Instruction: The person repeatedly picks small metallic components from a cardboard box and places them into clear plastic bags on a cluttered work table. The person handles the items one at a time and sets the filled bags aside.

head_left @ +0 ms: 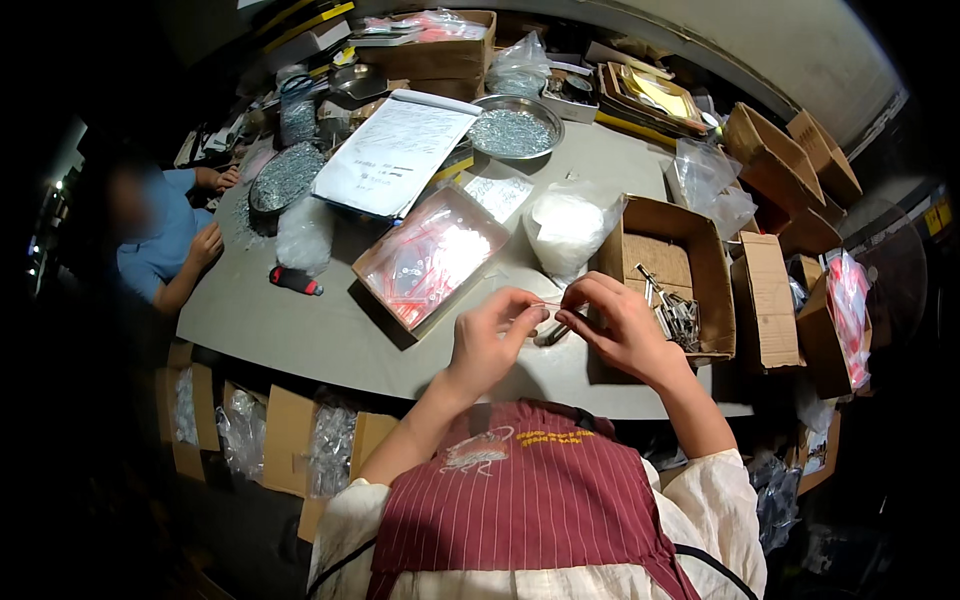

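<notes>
In front of my chest, my left hand [497,332] and my right hand [622,322] are close together, fingertips pinched. Between them stretches a small clear plastic bag [545,305] with a thin red edge, mostly covered by the fingers. A short dark metal piece [556,335] shows just under my right fingers; whether they touch it I cannot tell. Left of my hands, a shallow cardboard box [416,328] holds many red-edged clear bags. By my right hand stands an open cardboard box [712,232] with metal rod-like parts [680,322]. Beyond my fingers sits a white-filled plastic bag [566,228].
A clipboard with papers [396,152] lies past the bag box. Round pans of small metal parts [515,132] stand farther back. A red-and-black tool [295,281] rests at left, near a co-worker in blue [165,235]. Cardboard boxes [770,300] crowd the right.
</notes>
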Available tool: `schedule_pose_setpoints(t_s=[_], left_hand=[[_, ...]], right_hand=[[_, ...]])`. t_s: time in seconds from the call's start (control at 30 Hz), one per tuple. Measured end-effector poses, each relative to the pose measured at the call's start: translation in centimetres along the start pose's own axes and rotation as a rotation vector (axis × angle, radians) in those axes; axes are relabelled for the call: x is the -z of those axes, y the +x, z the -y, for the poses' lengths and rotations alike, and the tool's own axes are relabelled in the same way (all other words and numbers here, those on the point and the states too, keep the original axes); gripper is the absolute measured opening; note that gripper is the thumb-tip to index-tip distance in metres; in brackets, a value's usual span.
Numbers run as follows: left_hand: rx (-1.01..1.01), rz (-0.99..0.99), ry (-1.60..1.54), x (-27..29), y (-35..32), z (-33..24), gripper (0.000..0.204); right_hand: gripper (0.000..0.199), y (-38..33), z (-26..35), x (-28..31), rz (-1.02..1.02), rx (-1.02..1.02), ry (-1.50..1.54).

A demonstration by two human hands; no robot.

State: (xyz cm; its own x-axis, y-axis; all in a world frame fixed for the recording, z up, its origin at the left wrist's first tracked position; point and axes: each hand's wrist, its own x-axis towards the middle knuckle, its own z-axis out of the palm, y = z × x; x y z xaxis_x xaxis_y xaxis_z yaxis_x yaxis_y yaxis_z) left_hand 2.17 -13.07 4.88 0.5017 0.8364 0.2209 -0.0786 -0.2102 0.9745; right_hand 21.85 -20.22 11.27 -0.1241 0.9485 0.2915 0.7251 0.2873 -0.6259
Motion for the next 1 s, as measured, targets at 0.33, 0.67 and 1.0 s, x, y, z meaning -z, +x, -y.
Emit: schedule_pose_setpoints(t_s=[0.33, 0.67, 1.0], left_hand=[[-0.014, 0.036, 0.14, 5.3, -1.9, -2.2, 0.01], [0.264, -0.195, -0.478, 12.1, -3.5, 0.2, 0.014], [0.432, -0.639, -0.73, 20.5, -9.5, 5.1, 0.022]], right_hand=[[0.022, 3.4, 2.0, -4.3, 0.194, 0.041, 0.225], [0.024, 9.2, 2.5, -9.4, 0.428, -0.09, 0.439], [0.036, 16.5, -5.5, -19.0, 0.142, 0.073, -0.023]])
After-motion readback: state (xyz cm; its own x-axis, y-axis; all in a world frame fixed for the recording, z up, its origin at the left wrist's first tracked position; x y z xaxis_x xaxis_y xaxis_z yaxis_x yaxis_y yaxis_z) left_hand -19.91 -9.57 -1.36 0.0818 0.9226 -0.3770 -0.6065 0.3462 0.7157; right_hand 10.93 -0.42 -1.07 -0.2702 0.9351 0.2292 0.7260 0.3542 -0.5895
